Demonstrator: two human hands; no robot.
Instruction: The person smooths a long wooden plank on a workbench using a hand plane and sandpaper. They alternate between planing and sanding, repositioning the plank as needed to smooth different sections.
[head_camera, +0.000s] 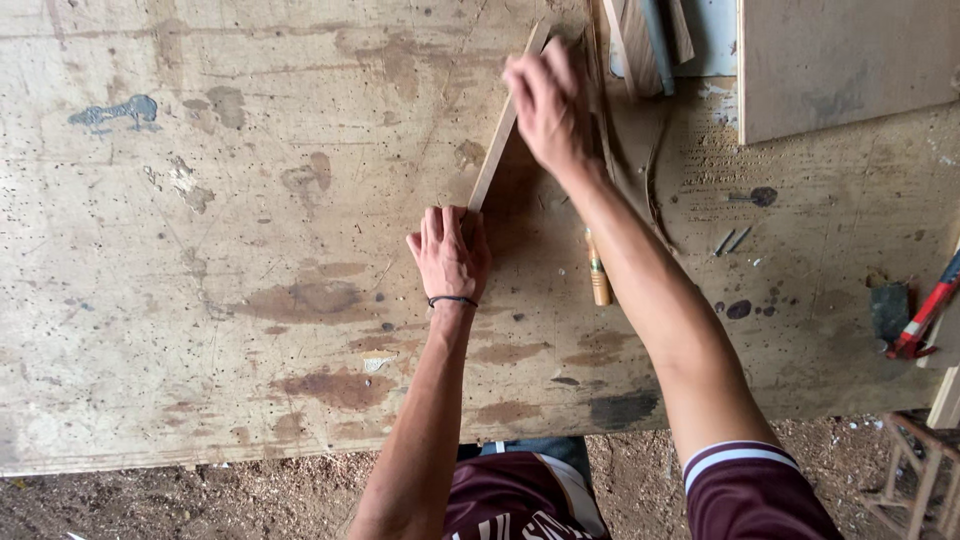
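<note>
Head view shows me a stained plywood bench (200, 330) with a thin wooden strip (503, 128) lying slantwise across it. My left hand (450, 252) lies flat, fingers together, pressing down the near end of the strip. My right hand (545, 105) is further up, fingers curled over the strip near its far end; it is blurred, so I cannot tell how firmly it grips. A small wooden-handled tool (598, 275) lies just beside my right forearm. Two nails (731, 240) lie further right, and a red-handled tool (930, 310) sits at the bench edge.
</note>
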